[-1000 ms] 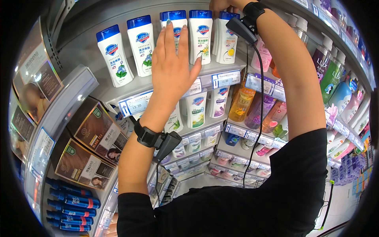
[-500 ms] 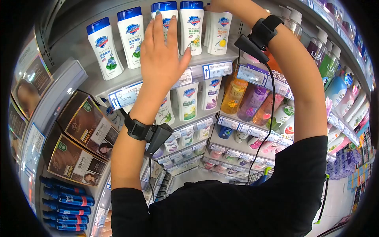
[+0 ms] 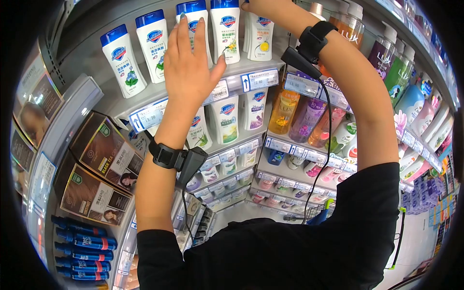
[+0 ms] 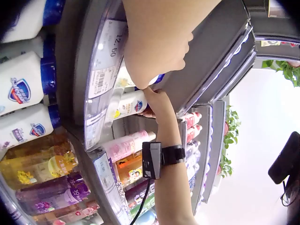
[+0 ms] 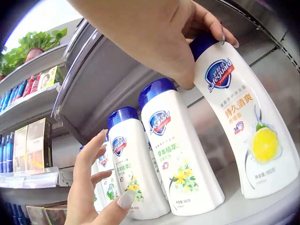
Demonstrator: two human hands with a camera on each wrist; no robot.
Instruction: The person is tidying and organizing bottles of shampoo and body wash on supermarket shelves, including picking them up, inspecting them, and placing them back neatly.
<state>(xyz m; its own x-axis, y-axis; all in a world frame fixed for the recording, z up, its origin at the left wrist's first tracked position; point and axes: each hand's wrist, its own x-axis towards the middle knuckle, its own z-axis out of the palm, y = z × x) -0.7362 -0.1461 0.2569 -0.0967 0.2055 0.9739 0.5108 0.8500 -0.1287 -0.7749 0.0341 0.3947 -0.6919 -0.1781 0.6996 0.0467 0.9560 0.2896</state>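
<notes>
A row of white Safeguard body wash bottles with blue caps stands on the upper shelf. At the row's right end, my right hand grips the blue cap of the bottle with a lemon picture, its fingers curled round the cap in the right wrist view. That bottle leans slightly in the same view. My left hand is raised with straight fingers in front of the middle bottle, fingertips just below its cap. Between the two hands stands a bottle with yellow flowers.
Price tags line the shelf edge. Lux bottles fill the shelves at right. Hair dye boxes and blue bottles are at left. A black cable hangs from the right wrist camera.
The head view has shifted, so the shelf and bottles sit higher and further left. My right hand and wrist have come down over the lemon bottle's cap. The left hand keeps its place.
</notes>
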